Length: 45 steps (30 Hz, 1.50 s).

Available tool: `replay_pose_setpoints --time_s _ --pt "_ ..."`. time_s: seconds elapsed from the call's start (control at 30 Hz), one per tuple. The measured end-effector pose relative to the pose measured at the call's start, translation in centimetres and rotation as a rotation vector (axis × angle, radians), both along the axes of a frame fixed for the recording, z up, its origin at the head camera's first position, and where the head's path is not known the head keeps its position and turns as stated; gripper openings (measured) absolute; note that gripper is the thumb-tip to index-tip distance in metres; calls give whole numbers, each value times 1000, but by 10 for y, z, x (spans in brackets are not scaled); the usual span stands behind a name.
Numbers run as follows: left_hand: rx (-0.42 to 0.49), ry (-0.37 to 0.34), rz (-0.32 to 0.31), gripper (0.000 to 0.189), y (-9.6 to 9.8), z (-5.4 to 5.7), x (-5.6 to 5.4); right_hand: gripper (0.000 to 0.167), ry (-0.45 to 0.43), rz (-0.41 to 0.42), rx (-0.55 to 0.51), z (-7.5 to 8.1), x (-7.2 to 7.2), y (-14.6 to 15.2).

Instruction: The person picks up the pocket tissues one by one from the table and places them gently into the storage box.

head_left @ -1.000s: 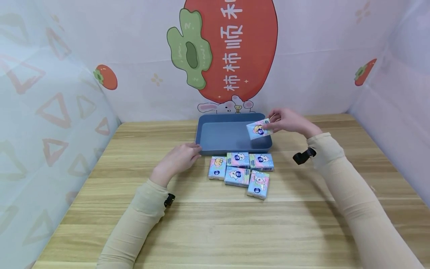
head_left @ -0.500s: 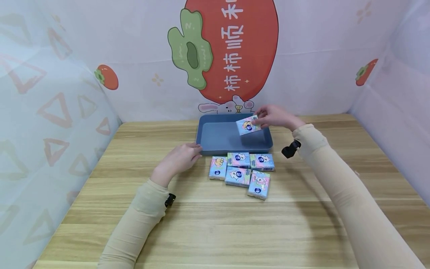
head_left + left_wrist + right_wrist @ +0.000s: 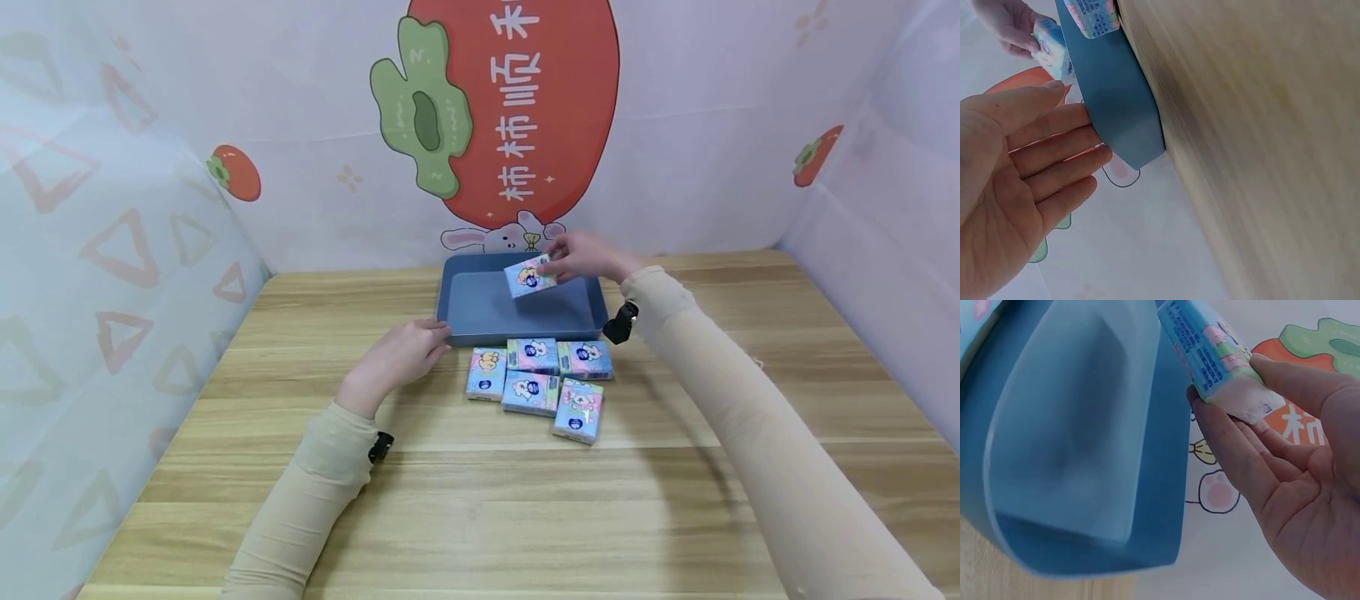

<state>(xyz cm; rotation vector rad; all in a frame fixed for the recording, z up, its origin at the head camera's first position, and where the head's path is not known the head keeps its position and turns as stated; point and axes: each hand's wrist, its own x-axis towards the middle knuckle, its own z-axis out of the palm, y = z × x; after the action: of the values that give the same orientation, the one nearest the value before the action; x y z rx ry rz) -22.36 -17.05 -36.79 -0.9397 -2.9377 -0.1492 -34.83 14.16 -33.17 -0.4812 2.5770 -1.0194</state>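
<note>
My right hand (image 3: 588, 257) pinches a small pastel tissue pack (image 3: 525, 280) between thumb and fingers, holding it tilted over the blue tray (image 3: 480, 307). In the right wrist view the pack (image 3: 1210, 353) shows printed text on its side, above the tray's far rim. My left hand (image 3: 402, 353) is at the tray's near left corner. In the left wrist view its fairly straight fingers (image 3: 1063, 169) touch the tray's outer wall (image 3: 1119, 103). Several similar tissue packs (image 3: 531, 393) lie on the table just in front of the tray.
The wooden table (image 3: 480, 517) runs back to a white cloth backdrop (image 3: 315, 100) with persimmon and rabbit drawings, and cloth walls rise on both sides. The tray stands at the table's back edge, near the backdrop.
My right hand has carried the tissue pack leftward over the tray, from its right side toward the middle. The left hand and the packs on the table have stayed put.
</note>
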Motion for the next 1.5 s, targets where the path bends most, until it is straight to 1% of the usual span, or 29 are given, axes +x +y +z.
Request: replay_pose_setpoints --time_s 0.1,0.27,0.53,0.77,0.9,1.07,1.3,1.5 --pt "3 4 0 32 0 -1 -1 54 -1 0 11 -4 -6 -6" --pt "3 2 5 32 0 -1 -1 50 -25 -6 8 -7 -13 -14" --pt "-3 9 3 32 1 -1 -1 48 -53 -20 6 -12 -21 -30" --pt "-8 -4 15 33 2 0 -1 50 -23 -28 16 -23 -26 -45" --pt "-8 -8 16 33 3 0 -1 49 -18 -33 16 -29 -28 -52" --pt "-3 -7 11 34 3 0 0 47 2 -49 29 -33 -29 -58" --pt "-3 -16 18 34 3 0 0 45 -17 -84 23 -34 -29 -68" --pt "-4 -21 23 33 3 1 0 48 -37 -124 9 -35 -28 -76"
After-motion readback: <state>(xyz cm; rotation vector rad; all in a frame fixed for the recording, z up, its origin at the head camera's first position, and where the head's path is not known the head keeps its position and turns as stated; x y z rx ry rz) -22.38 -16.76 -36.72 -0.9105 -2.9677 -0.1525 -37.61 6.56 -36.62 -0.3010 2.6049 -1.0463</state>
